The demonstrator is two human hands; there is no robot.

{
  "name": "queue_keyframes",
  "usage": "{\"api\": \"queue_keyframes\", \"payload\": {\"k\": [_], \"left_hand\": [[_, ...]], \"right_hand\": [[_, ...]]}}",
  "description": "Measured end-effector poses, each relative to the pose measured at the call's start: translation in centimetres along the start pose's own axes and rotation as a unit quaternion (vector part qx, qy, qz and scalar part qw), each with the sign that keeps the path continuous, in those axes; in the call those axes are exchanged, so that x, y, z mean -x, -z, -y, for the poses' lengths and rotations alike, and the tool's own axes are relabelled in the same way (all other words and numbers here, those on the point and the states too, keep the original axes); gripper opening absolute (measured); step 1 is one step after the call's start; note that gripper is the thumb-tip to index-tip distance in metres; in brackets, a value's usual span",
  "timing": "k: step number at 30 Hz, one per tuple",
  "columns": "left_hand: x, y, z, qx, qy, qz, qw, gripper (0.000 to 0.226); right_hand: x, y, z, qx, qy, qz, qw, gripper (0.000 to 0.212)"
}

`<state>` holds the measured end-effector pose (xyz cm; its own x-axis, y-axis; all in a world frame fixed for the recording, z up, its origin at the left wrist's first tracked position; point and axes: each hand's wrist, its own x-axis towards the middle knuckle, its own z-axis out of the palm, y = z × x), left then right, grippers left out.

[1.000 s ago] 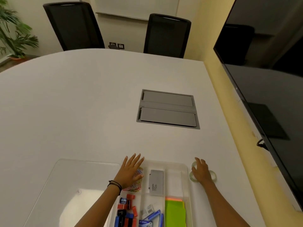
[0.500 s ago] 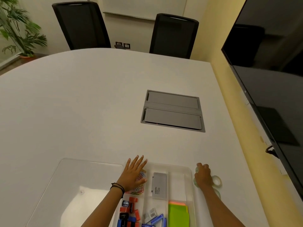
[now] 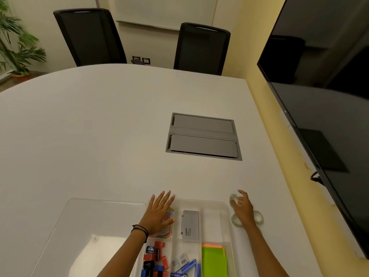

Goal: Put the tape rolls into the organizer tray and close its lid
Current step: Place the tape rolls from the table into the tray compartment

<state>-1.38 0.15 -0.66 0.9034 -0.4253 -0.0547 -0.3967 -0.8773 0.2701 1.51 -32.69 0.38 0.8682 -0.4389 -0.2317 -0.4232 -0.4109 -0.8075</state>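
The left hand (image 3: 159, 213) lies flat, fingers spread, on the organizer tray (image 3: 224, 205). The right hand (image 3: 242, 208) pinches one tape roll (image 3: 233, 197); other tape rolls (image 3: 258, 216) rest on the bench (image 3: 99, 136) beside the tray.

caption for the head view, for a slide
Left hand steadies the open tray while the right hand lifts a tape roll beside it.

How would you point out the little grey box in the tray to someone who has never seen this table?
Find the clear organizer tray at the near edge of the white table, between the person's two hands. In its middle column, at the far end, lies the flat grey box. It is the only plain grey item, with colourful paper clips on its left and green sticky notes nearer the person.
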Motion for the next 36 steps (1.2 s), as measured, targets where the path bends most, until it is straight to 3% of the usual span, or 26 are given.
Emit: {"api": "queue_keyframes", "payload": {"k": [3,6,9,11,14,17,19,32,36], "left_hand": [[-0.3,0.8,-0.1,0.005,0.039,0.024,0.999,0.071],[-0.4,0.9,0.1,-0.024,0.051,0.005,0.998,0.072],[-0.4,0.9,0.1,-0.043,0.059,-0.011,0.997,0.073],[-0.4,0.9,0.0,-0.053,0.067,-0.016,0.996,0.074],[-0.5,1.5,-0.1,-0.069,0.057,-0.019,0.996,0.083],[-0.7,2.0,-0.1,-0.034,0.052,0.005,0.998,0.128],[-0.7,2.1,-0.1,-0.021,0.044,0.003,0.999,0.138],[-0.8,1.5,0.2,-0.016,0.052,0.015,0.998,0.143],[-1.4,1.7,-0.2,-0.023,0.058,-0.005,0.998,0.149]], "right_hand": [[0.5,-0.5,1.7,-0.152,-0.037,0.028,0.987,0.036],[1.4,-1.5,2.9,-0.210,-0.031,0.099,0.972,0.020],[2.6,-2.3,2.9,-0.161,-0.032,0.197,0.966,0.018],[3.5,-3.3,2.3,-0.079,-0.030,0.219,0.972,0.019],[4.3,-4.9,1.4,0.049,0.002,0.174,0.983,0.023],[4.9,-6.1,0.8,0.124,0.037,0.160,0.979,0.034],[5.4,-6.8,0.6,0.154,0.043,0.159,0.974,0.039],[6.3,-8.1,0.7,0.210,0.071,0.156,0.963,0.037],[5.7,-7.3,1.6,0.152,0.105,0.117,0.976,0.026]]}}
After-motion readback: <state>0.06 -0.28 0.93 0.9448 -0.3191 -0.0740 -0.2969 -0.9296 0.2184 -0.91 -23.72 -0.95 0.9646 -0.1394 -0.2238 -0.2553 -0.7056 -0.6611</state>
